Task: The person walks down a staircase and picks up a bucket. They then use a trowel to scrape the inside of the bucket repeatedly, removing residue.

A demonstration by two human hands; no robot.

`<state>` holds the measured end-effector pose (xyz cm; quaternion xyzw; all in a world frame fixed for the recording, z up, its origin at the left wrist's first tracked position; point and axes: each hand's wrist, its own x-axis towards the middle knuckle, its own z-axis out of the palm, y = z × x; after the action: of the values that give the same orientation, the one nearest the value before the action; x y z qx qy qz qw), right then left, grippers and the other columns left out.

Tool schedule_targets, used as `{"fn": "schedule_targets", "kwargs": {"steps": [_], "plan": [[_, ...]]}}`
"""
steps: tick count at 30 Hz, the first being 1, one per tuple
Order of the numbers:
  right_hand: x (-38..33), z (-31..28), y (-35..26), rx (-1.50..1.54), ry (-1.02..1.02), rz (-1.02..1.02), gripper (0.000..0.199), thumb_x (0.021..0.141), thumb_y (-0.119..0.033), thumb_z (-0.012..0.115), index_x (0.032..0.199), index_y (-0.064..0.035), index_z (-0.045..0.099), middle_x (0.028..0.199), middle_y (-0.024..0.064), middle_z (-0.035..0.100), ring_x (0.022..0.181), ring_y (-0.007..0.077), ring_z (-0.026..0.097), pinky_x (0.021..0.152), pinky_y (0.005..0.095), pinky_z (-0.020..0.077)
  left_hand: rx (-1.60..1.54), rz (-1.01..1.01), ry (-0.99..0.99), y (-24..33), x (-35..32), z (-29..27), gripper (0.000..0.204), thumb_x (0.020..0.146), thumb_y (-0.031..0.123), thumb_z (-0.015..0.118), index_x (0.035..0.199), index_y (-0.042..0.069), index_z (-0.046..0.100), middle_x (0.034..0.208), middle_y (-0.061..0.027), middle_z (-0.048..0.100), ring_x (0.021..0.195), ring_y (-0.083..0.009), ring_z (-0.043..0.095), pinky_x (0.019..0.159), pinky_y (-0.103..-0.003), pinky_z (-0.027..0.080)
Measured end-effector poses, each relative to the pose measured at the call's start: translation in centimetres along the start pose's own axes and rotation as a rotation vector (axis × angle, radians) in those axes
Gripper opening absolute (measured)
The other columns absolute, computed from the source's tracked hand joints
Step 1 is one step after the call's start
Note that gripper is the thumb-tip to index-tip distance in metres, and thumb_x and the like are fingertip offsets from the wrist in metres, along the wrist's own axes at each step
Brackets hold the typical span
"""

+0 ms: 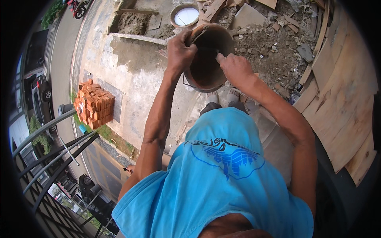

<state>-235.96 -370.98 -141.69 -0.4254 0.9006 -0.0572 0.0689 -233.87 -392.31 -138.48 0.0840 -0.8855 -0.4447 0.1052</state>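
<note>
bucket [206, 65], round and rust-brown, hangs straight ahead of the person, its open mouth tipped toward the camera and its inside dark and bare. left hand [180, 51] is clenched over the near-left rim, knuckles up. right hand [235, 67] presses on the right rim with fingers reaching inside; how tightly it grips cannot be told. both hands sit about equally near, one to each side of the mouth. below the bucket show the person's shoes [222, 99] and blue shirt [222, 170]. beyond lie a white-bottomed tub [185, 16], rubble [274, 43] and a mortar heap [133, 23]. plywood sheets [341, 103] lean at right; a brick stack [94, 104] stands well apart at left.
</note>
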Motion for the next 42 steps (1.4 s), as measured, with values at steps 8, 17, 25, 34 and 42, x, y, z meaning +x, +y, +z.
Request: {"fn": "schedule_targets", "kwargs": {"steps": [8, 17, 25, 34, 42], "plan": [[-0.2, -0.7, 2.4, 0.112, -0.147, -0.087, 0.031, 0.089, -0.012, 0.061, 0.120, -0.0113, 0.066, 0.092, 0.0150, 0.070, 0.084, 0.0344, 0.071, 0.078, 0.0453, 0.0576, -0.135, -0.001, -0.139, -0.7, 0.8, 0.5, 0.037, 0.076, 0.003, 0.065, 0.112, -0.005, 0.069, 0.097, -0.0087, 0.072, 0.088, -0.0138, 0.066, 0.082, -0.030, 0.053], [-1.2, -1.2, 5.6, 0.627, -0.352, 0.140, 0.030, 0.089, -0.022, 0.067, 0.116, -0.0111, 0.074, 0.102, 0.0193, 0.073, 0.092, 0.0353, 0.071, 0.085, 0.0456, 0.0548, -0.236, -0.005, -0.207, -0.3, 1.5, 2.2, 0.041, 0.074, 0.009, 0.065, 0.112, -0.005, 0.069, 0.091, -0.0125, 0.072, 0.082, -0.0169, 0.068, 0.079, -0.033, 0.055], [-3.1, 0.5, 6.8, 1.355, -0.524, 0.372, 0.054, 0.076, -0.007, 0.062, 0.129, -0.0057, 0.068, 0.080, 0.0088, 0.068, 0.052, 0.0135, 0.058, 0.046, 0.0285, 0.0446, -0.301, -0.108, -0.198, 0.2, 2.0, 3.1, 0.040, 0.080, 0.003, 0.066, 0.119, -0.008, 0.065, 0.104, -0.0098, 0.071, 0.092, -0.0141, 0.066, 0.085, -0.029, 0.053], [-9.2, 3.0, 10.4, 2.038, -0.364, 0.552, 0.069, 0.081, -0.020, 0.066, 0.146, -0.0019, 0.050, 0.077, 0.0065, 0.061, 0.043, 0.0065, 0.047, 0.037, 0.0200, 0.0370, -0.657, -0.272, 0.083, -1.2, 2.6, 3.1, 0.035, 0.090, 0.011, 0.075, 0.118, -0.009, 0.066, 0.103, -0.0098, 0.072, 0.089, -0.0128, 0.066, 0.084, -0.026, 0.052], [-12.3, -0.8, 13.3, 0.951, 0.561, 0.495, 0.062, 0.083, -0.018, 0.068, 0.141, -0.0031, 0.052, 0.093, 0.0149, 0.070, 0.076, 0.0276, 0.070, 0.065, 0.0373, 0.0566, -0.667, -0.314, 0.343, -3.6, 0.0, -1.5, 0.032, 0.090, 0.011, 0.076, 0.115, -0.008, 0.069, 0.098, -0.0069, 0.071, 0.083, -0.0095, 0.064, 0.078, -0.023, 0.052]]}}
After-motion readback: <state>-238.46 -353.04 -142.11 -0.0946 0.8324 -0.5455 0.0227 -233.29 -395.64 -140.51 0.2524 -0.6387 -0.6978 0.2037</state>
